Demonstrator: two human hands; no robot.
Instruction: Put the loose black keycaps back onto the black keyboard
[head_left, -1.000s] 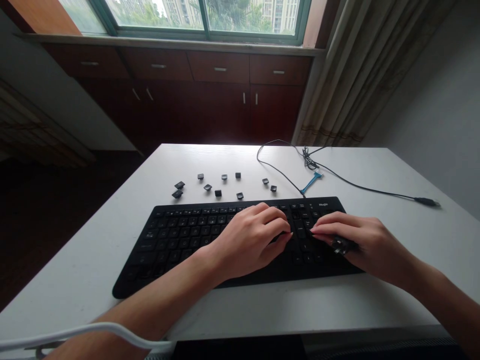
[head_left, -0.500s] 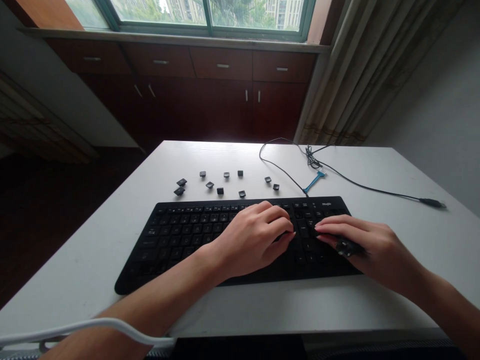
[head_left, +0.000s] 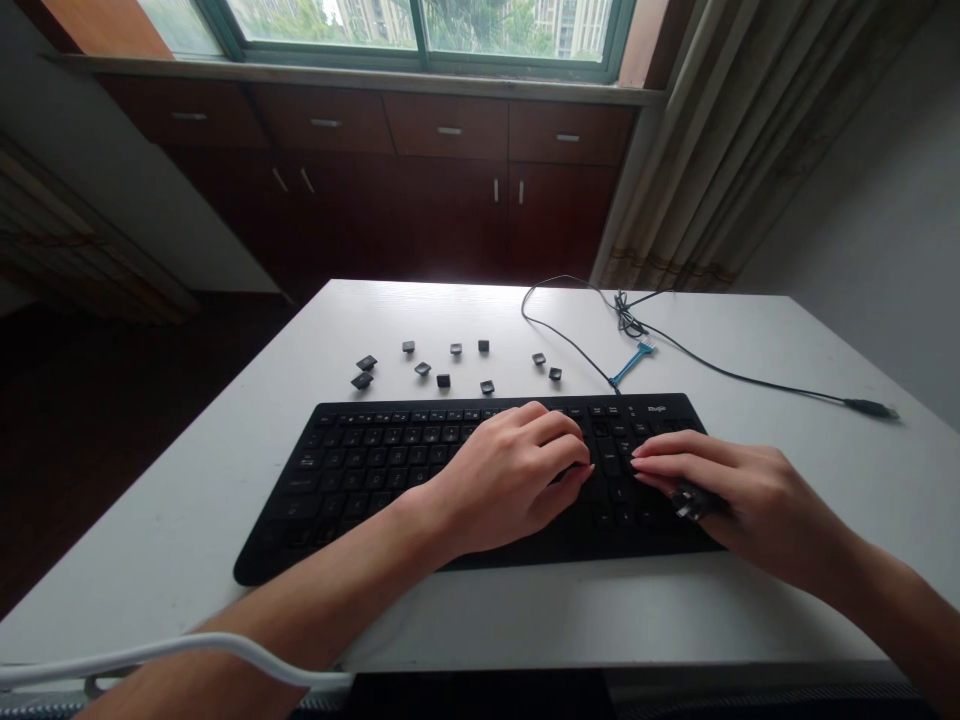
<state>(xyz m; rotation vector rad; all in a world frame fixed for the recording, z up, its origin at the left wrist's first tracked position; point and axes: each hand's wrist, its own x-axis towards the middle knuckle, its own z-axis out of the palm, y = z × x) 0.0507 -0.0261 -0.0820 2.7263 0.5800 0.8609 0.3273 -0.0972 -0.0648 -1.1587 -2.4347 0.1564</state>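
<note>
A black keyboard [head_left: 352,470] lies across the white table, with a few gaps where key tops are off. Over its right-middle part rests my left hand [head_left: 521,470], fingers curled, thumb and fingertips pinched together; what is between them, if anything, is hidden. My right hand [head_left: 742,495] is above the number pad, closed around a dark tool [head_left: 697,500] with a shiny metal end; most of the tool is covered by my palm and fingers. Beyond the keyboard's back edge several loose black keycaps lie scattered, one keycap [head_left: 443,381] among them.
A blue brush [head_left: 631,364] with pale bristles lies behind the keyboard. Beside it the black cable [head_left: 630,325] is bundled and runs right to its plug [head_left: 870,408]. A white cord [head_left: 225,645] crosses my left forearm. Dark red cabinets [head_left: 442,210] stand beyond the table [head_left: 187,470].
The whole view has shifted very slightly. Both hands keep almost the same place and grip over the keyboard; the tool in my right hand is turned a little.
</note>
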